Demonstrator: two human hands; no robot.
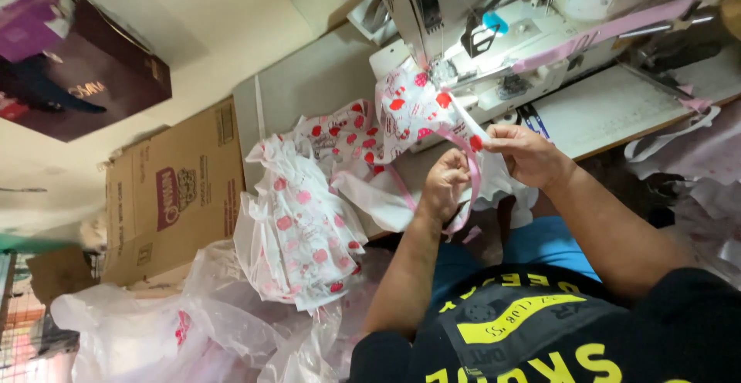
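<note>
Closest to the camera is the person's black shirt [540, 329] with yellow print, and above it the blue shorts [532, 252]. Both forearms reach up from there toward the sewing machine [494, 35] on the pale desk [617, 109]. Left hand [446, 184] is curled, its fingers closed around a pink ribbon [472, 190] that loops down between the two hands. Right hand [527, 154] sits just beside it, fingers pinched together on the edge of a white cloth with red prints [417, 109], which runs up to the machine's needle area. More of the same printed cloth lies heaped [297, 221] over the desk's edge to the left of the hands. Clear plastic bags [193, 329] lie lower left, near a brown cardboard box [174, 194]. Another pink strip [610, 28] runs across the machine.
</note>
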